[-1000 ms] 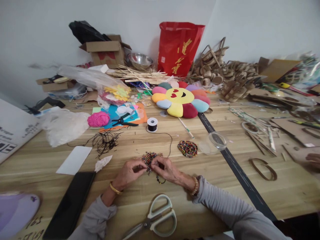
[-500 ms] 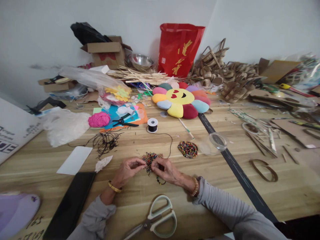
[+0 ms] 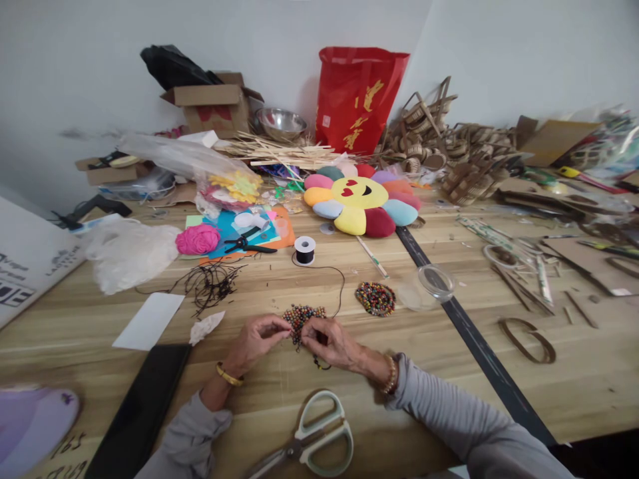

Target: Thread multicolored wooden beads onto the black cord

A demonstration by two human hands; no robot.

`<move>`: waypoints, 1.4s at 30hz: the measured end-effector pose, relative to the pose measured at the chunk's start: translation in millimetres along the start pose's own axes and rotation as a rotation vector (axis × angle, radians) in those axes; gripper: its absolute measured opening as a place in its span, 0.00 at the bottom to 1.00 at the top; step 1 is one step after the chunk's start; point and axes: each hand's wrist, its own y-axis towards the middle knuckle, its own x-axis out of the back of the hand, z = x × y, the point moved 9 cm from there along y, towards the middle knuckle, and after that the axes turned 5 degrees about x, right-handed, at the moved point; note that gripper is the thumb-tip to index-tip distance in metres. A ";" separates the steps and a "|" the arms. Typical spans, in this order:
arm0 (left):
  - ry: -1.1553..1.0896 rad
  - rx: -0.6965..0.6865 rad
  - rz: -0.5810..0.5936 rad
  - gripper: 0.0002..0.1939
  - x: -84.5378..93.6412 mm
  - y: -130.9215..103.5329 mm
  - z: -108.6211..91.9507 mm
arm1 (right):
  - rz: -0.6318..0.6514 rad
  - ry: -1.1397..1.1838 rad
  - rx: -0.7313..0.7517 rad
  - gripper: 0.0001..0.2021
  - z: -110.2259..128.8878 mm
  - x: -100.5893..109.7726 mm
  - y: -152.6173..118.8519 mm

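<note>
A loose heap of small multicoloured beads (image 3: 305, 313) lies on the table between my hands. My left hand (image 3: 260, 340) is pinched at the heap's left edge; whatever sits between its fingertips is too small to make out. Just right of it, my right hand (image 3: 333, 340) pinches a thin black cord (image 3: 343, 293), its fingertips partly covering the beads. This cord runs back to a white spool (image 3: 305, 250) wound with black. Below my right hand hangs a short cord end with a few dark and yellow beads (image 3: 319, 364). Pale-handled scissors (image 3: 325, 436) lie nearer me.
A coiled bead strand (image 3: 375, 298) and clear round dish (image 3: 436, 283) lie to the right. Left are tangled black cord pieces (image 3: 212, 286), white paper (image 3: 148, 320) and a black flat object (image 3: 142, 406). Behind are a flower cushion (image 3: 360, 193) and red bag (image 3: 357, 100).
Both hands stay almost in place. My right fingers shift very slightly at the bead heap; the surrounding things have not moved.
</note>
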 end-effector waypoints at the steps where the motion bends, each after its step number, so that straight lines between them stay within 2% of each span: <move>1: 0.001 -0.001 -0.003 0.07 0.3 -0.1 -0.4 | 0.001 0.001 0.002 0.04 0.9 0.2 0.1; 14: -0.001 0.013 0.014 0.06 -1.4 -1.3 -4.6 | 0.001 0.006 -0.007 0.03 1.1 -0.3 -0.2; 25: 0.034 -0.053 0.043 0.05 -4.5 -1.3 -7.6 | 0.007 -0.016 0.003 0.03 -2.7 -1.9 -1.3; 30: 0.080 -0.081 0.075 0.05 -11.2 -2.8 -15.1 | 0.010 -0.017 0.004 0.04 -1.9 -1.9 -0.8; 35: 0.047 -0.042 0.097 0.06 -18.6 -3.5 -12.7 | 0.027 -0.019 0.021 0.04 -2.8 -4.8 -1.6; 38: 0.023 -0.008 0.086 0.08 -19.1 -3.0 -10.1 | 0.022 -0.014 0.043 0.03 -0.2 -4.1 -1.5; 42: 0.027 -0.015 0.084 0.08 -19.3 -3.0 -12.6 | -0.026 -0.069 0.163 0.05 13.2 2.8 0.4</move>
